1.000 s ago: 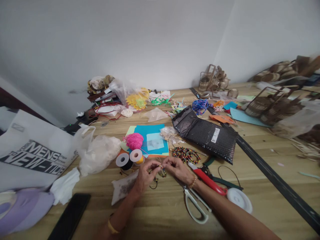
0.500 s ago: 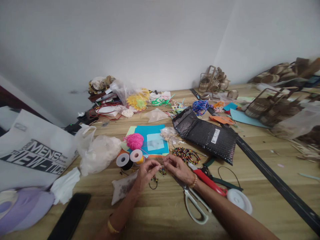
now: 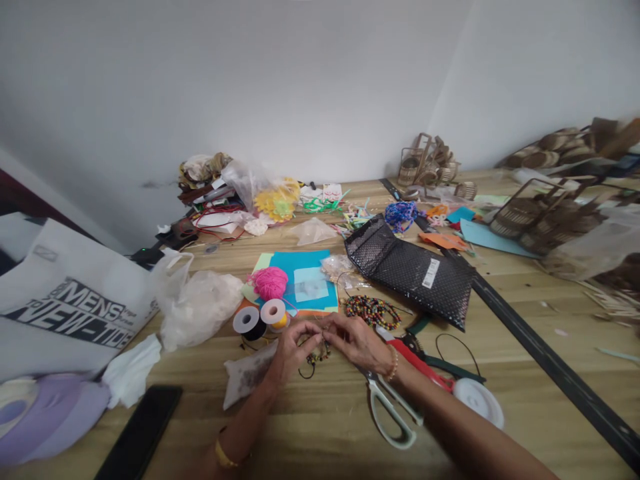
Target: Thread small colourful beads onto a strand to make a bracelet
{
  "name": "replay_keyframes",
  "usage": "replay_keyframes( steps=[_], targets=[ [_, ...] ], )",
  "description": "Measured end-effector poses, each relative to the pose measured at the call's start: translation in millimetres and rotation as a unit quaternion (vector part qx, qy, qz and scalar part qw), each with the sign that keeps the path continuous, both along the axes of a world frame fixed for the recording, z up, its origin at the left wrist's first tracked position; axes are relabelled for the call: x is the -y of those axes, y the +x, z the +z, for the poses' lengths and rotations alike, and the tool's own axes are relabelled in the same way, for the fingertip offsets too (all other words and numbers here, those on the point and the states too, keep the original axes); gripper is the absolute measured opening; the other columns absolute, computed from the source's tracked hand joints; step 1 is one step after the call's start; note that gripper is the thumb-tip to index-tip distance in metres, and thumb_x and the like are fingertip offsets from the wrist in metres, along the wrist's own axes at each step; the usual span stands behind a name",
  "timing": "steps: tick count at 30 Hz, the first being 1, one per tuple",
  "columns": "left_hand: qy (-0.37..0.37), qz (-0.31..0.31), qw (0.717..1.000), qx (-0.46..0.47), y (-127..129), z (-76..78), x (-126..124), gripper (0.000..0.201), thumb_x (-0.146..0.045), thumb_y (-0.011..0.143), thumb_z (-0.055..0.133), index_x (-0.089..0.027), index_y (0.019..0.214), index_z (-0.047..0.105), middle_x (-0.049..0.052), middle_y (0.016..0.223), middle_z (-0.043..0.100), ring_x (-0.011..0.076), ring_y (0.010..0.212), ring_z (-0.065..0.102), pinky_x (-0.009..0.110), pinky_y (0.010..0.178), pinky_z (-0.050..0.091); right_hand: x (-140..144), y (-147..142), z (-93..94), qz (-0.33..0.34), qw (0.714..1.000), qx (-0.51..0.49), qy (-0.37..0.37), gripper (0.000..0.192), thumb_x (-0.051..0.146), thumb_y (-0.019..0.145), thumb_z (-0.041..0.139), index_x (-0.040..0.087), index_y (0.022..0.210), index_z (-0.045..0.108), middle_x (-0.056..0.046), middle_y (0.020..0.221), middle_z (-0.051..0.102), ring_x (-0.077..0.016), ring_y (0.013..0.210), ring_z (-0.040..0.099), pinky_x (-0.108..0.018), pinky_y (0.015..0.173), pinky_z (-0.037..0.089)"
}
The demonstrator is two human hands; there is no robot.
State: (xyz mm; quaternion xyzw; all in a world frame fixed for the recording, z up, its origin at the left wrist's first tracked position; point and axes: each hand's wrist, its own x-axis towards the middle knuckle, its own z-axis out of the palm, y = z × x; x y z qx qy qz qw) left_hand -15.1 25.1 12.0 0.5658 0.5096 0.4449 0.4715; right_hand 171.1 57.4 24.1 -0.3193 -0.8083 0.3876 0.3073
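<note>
The left forearm (image 3: 257, 407) and right forearm (image 3: 450, 403) lay extended forward and convergent, with the left hand (image 3: 294, 348) and right hand (image 3: 361, 343) close together, fingers (image 3: 306, 327) curled, each in a pinching grip.

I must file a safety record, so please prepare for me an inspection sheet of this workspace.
Surface: wooden table, grain visible.
Job's things: small beaded strand at the fingertips; longer beaded strand beyond the right hand.
Clutter: pink yarn, black mailer, scissors near the right wrist.
Hands: left hand and right hand pinch the small beaded strand, fingertips close together.
Cables: red wire-like strands, far left.
Surroundings: pale wall behind; woven baskets toward the right.
</note>
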Motion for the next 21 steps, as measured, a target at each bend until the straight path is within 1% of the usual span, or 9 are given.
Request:
replay_keyframes(
  steps=[6, 10, 14, 18, 21],
  targets=[
    [-0.065, -0.025, 0.996, 0.051, 0.9, 3.1, -1.2, 0.027, -0.039, 0.069, 0.072, -0.014, 0.074, 0.063, 0.003, 0.067, 0.063, 0.014, 0.062, 0.054, 0.025, 0.059, 0.042, 0.1, 0.6, 1.5, 0.002, 1.0, 0.003, 0.013, 0.026, 0.032, 0.096, 0.049, 0.015, 0.104, 0.066, -0.002, 0.073, 0.064, -0.0117, 0.059, 0.052, -0.022, 0.058, 0.039],
    [-0.079, -0.051, 0.994, 0.065, 1.1, 2.9, -2.2, 0.03, -0.043, 0.069, 0.072, -0.014, 0.072, 0.063, 0.002, 0.065, 0.063, 0.013, 0.06, 0.054, 0.024, 0.058, 0.04, 1.1, -0.2, 2.6, 0.007, 1.0, -0.002, 0.023, 0.025, 0.034, 0.096, 0.048, 0.015, 0.101, 0.065, -0.003, 0.074, 0.067, -0.0133, 0.061, 0.055, -0.024, 0.06, 0.042],
    [-0.079, -0.059, 0.992, 0.073, 0.7, 1.3, -2.6, 0.03, -0.042, 0.069, 0.073, -0.014, 0.07, 0.063, 0.002, 0.064, 0.062, 0.0127, 0.061, 0.053, 0.024, 0.059, 0.04, 2.3, -1.4, 4.2, 0.023, 0.999, -0.024, 0.027, 0.025, 0.035, 0.099, 0.044, 0.018, 0.097, 0.062, -0.004, 0.08, 0.068, -0.0159, 0.071, 0.061, -0.025, 0.068, 0.045],
    [-0.087, -0.076, 0.99, 0.079, 0.0, -0.7, -2.8, 0.029, -0.04, 0.068, 0.074, -0.013, 0.07, 0.064, 0.002, 0.064, 0.062, 0.0126, 0.06, 0.053, 0.024, 0.059, 0.04, 2.6, -1.3, 3.5, 0.035, 0.999, -0.025, 0.022, 0.027, 0.035, 0.1, 0.041, 0.018, 0.089, 0.059, -0.004, 0.079, 0.066, -0.0153, 0.07, 0.058, -0.025, 0.066, 0.043],
    [-0.09, -0.077, 0.988, 0.094, 0.1, -1.8, -1.9, 0.026, -0.038, 0.069, 0.074, -0.013, 0.071, 0.066, 0.001, 0.065, 0.062, 0.0127, 0.062, 0.054, 0.024, 0.061, 0.041, 2.1, -1.0, 3.0, 0.044, 0.998, -0.032, -0.01, 0.03, 0.038, 0.099, 0.041, 0.018, 0.086, 0.058, -0.003, 0.076, 0.063, -0.0142, 0.067, 0.054, -0.025, 0.064, 0.041]
  ],
)
